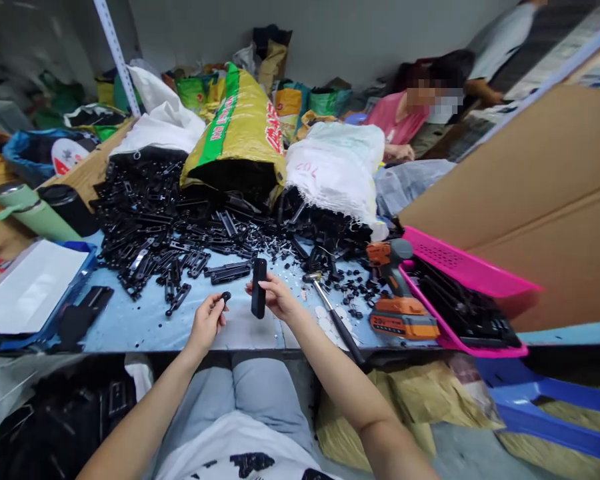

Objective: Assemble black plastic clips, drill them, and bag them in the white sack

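Note:
Pinched in the fingertips of my left hand (209, 323) is a small black round part (225, 296). My right hand (279, 297) grips a long, flat black plastic piece (259, 288) with rounded ends, held upright just above the table's front edge. A short gap separates the two parts. Beyond my hands lie loose black plastic parts (180, 250) in a wide heap, with small silver screws (265, 240) scattered in the middle. A hammer (336, 317) rests on the blue tabletop (130, 327) right of my right hand.
An orange and grey cordless drill (395, 290) stands beside a pink basket (480, 277) of black parts. A yellow sack (240, 127) and a white sack (337, 167) spill parts at the back. Left are a green bottle (37, 213) and a blue tray (87, 257). A co-worker (403, 120) sits opposite.

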Demonstrator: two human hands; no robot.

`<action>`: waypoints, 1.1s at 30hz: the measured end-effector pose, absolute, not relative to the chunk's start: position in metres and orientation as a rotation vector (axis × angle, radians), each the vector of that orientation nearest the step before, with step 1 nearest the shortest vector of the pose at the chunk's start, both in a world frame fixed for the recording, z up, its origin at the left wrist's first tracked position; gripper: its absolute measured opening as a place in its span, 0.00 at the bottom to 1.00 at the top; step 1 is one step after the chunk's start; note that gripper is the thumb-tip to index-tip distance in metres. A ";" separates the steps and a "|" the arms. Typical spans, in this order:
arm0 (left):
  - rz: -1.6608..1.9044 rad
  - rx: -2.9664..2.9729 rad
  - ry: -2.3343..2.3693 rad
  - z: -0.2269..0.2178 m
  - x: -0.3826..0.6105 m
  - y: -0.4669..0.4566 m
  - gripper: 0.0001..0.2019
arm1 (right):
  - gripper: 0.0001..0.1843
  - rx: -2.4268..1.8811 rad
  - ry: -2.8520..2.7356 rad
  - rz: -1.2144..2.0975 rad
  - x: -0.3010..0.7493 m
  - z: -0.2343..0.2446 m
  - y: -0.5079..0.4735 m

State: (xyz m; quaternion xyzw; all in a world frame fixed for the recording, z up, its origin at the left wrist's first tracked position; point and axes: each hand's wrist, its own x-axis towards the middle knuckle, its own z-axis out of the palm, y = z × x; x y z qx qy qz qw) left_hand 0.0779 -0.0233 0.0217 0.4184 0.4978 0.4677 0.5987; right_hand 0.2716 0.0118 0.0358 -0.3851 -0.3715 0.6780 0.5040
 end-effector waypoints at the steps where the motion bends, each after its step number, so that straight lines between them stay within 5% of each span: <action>1: 1.105 0.950 1.155 0.022 0.077 -0.024 0.25 | 0.21 -0.949 -0.961 1.600 0.267 0.034 0.012; 10: 1.217 0.985 1.255 0.008 0.057 -0.029 0.25 | 0.30 -1.014 -1.402 1.285 0.267 -0.008 -0.003; 14: 1.202 1.058 1.313 0.002 0.047 -0.030 0.26 | 0.18 -1.239 -2.039 0.857 0.307 -0.012 -0.019; 17: 1.169 1.097 1.327 0.003 0.053 -0.031 0.27 | 0.21 -1.253 -2.353 0.603 0.300 -0.005 -0.022; 25: 1.105 1.404 1.360 0.027 0.082 -0.036 0.23 | 0.32 -1.120 -1.532 1.515 0.233 0.013 -0.013; 33: 1.023 1.914 1.454 0.037 0.076 -0.039 0.18 | 0.30 -0.986 -1.936 1.214 0.268 0.019 -0.002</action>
